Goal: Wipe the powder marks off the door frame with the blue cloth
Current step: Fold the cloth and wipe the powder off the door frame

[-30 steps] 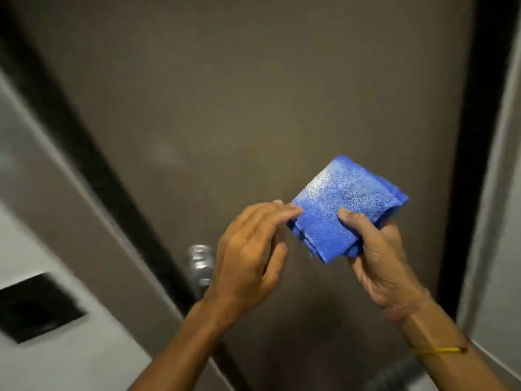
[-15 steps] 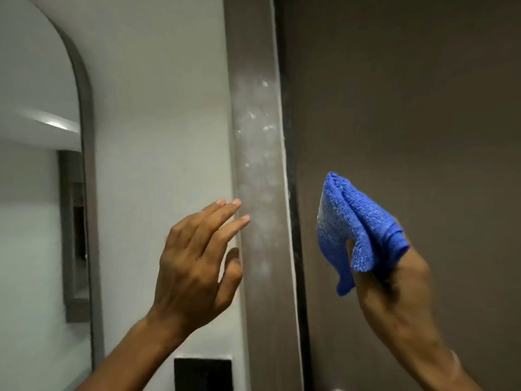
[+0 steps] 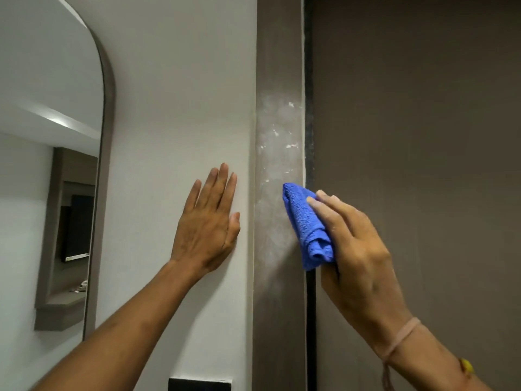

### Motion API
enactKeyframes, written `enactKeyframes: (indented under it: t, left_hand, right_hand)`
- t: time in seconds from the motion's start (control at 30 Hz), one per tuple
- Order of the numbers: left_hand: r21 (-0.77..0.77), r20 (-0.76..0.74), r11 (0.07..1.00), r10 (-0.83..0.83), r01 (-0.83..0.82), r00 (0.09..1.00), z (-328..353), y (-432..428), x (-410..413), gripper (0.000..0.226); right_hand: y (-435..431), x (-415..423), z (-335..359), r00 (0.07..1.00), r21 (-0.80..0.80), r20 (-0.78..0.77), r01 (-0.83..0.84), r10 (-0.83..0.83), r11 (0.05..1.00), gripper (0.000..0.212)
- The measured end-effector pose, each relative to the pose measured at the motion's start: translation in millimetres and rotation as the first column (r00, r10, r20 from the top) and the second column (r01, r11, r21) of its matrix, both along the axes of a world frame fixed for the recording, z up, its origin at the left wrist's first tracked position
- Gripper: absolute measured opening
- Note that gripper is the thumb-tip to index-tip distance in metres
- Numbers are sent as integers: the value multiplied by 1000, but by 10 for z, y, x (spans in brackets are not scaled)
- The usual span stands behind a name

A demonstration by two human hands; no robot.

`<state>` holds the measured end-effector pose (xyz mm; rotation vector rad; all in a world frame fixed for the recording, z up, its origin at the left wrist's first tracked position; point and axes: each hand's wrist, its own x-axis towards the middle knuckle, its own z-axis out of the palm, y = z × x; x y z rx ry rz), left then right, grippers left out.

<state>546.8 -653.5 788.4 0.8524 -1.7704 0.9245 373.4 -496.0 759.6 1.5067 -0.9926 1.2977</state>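
Fingers of the right hand (image 3: 356,249) pinch the bunched blue cloth (image 3: 308,225) against the door frame (image 3: 279,306), just below the powder marks (image 3: 277,136). Left hand (image 3: 207,225) rests flat, fingers together, beside the frame. Best sweep upward, pressing firmly.

- The scene is being lit softly and evenly; no hard glare is being thrown.
- Faint shadows are being cast on the wall (image 3: 174,108) beneath the left hand (image 3: 207,224).
- Slight softness is being seen on the right hand (image 3: 358,249).
- A ceiling strip is being reflected brightly in the mirror (image 3: 42,136), far left of the left hand.
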Motion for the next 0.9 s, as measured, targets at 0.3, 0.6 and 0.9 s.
enactKeyframes:
  t: [0.3, 0.6, 0.9]
  left_hand:
    - [-48, -35, 998, -50, 48, 998, -33, -173, -18, 65]
    - [-69, -55, 996, -60, 56, 997, -71, -207, -20, 65]
    - [-88, -69, 993, -79, 73, 994, -109, -230, -19, 65]
  right_hand:
    - [-346, 111, -611, 887, -11, -272, 385, -373, 923, 40]
    - [-589, 292, -899, 920, 229, -115, 393, -376, 891, 69]
    - [-738, 323, -830, 848, 190, -94, 530, -522, 827, 66]
